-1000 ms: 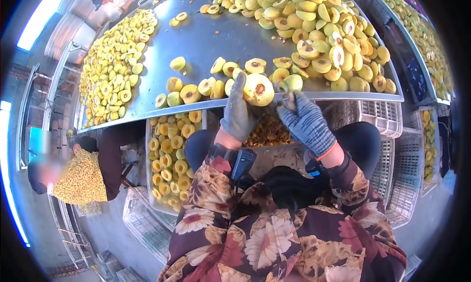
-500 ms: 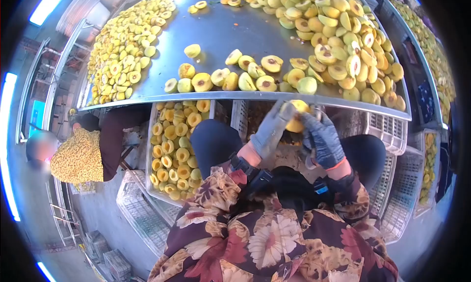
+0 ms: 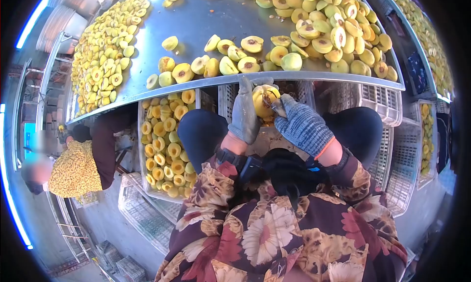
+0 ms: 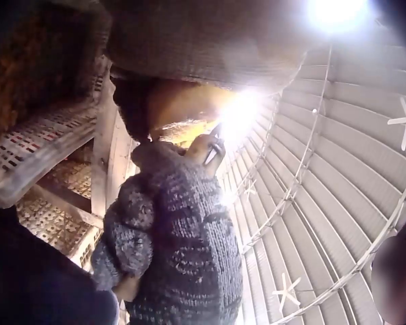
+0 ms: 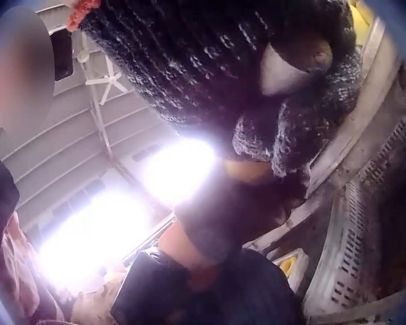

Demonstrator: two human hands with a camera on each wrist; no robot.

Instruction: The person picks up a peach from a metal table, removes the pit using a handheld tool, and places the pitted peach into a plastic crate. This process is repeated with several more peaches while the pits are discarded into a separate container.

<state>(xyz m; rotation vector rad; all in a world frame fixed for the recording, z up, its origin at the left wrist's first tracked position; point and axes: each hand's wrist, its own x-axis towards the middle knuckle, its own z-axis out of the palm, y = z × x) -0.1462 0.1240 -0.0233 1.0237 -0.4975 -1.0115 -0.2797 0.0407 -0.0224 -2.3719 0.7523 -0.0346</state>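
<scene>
In the head view a yellow peach half (image 3: 265,98) with a dark brown middle is just below the table's near edge. My gloved left hand (image 3: 244,114) grips it from the left, thumb pointing up along its side. The gloved right hand (image 3: 305,126) holds a small tool (image 4: 214,150) with a thin metal tip, which meets the fruit's cut face. Most of that tool is hidden by the fingers. From the left wrist, the peach half (image 4: 183,108) appears in shadow between both gloves.
A metal table (image 3: 196,36) bears a large heap of peach halves (image 3: 314,26), a left pile (image 3: 100,56) and a loose row at the front. Below are a crate of pitted halves (image 3: 169,144) and several plastic crates (image 3: 378,103). Another person (image 3: 78,161) sits at left.
The left hand has brought the peach half down from the table's edge, and its cut face has turned. The right hand has come in against it with the tool. The head view has shifted slightly.
</scene>
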